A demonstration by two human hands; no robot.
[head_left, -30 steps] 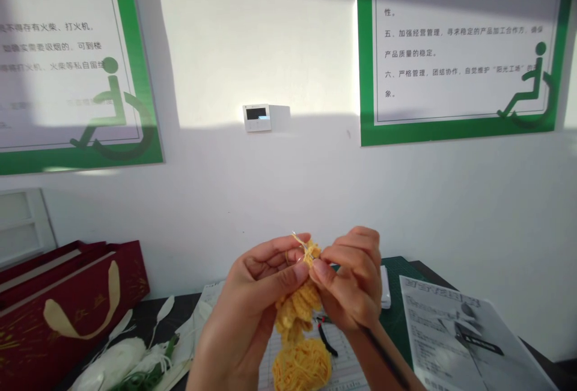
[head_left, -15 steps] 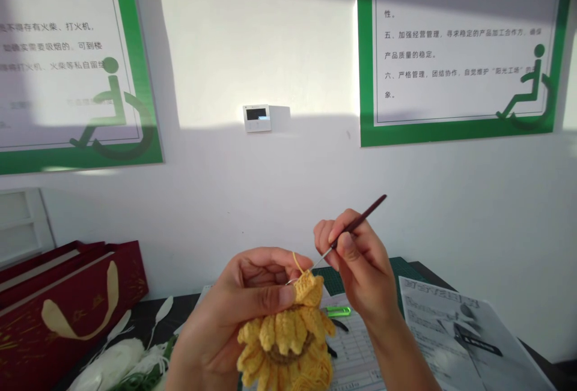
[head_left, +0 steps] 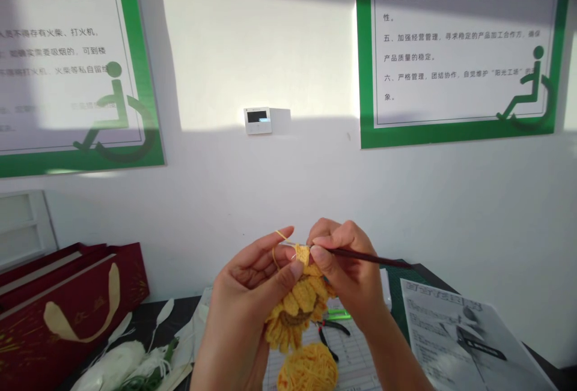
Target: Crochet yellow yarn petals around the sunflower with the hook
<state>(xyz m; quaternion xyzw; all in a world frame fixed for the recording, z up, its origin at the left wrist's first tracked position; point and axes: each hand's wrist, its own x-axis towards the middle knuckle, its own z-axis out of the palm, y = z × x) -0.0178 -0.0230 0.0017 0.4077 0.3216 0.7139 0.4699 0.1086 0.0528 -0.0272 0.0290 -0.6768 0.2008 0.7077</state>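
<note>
My left hand [head_left: 252, 295] pinches the top edge of a yellow crocheted flower [head_left: 300, 298] with a brown centre, and yellow yarn runs over its raised index finger. In my right hand [head_left: 349, 271] is a crochet hook [head_left: 369, 256] with a dark red handle, held nearly level. Its thin metal tip reaches left to the small yellow piece at the flower's top, between the two hands. The fingers of both hands are closed on what they hold. Below the flower, a ball of yellow yarn [head_left: 309, 368] rests on a printed sheet.
Black-handled pliers [head_left: 331, 331] and a bright green tool [head_left: 339, 314] lie behind the yarn ball. A dark green mat [head_left: 403, 280] and a printed page [head_left: 469, 337] are at right. Dark red gift bags [head_left: 90, 313] and white yarn [head_left: 112, 367] stand left, before the wall.
My right hand has swung the hook from steeply raised to nearly level. My left index finger has lifted with the yarn. The flower has risen and turned, and the yarn ball now shows below.
</note>
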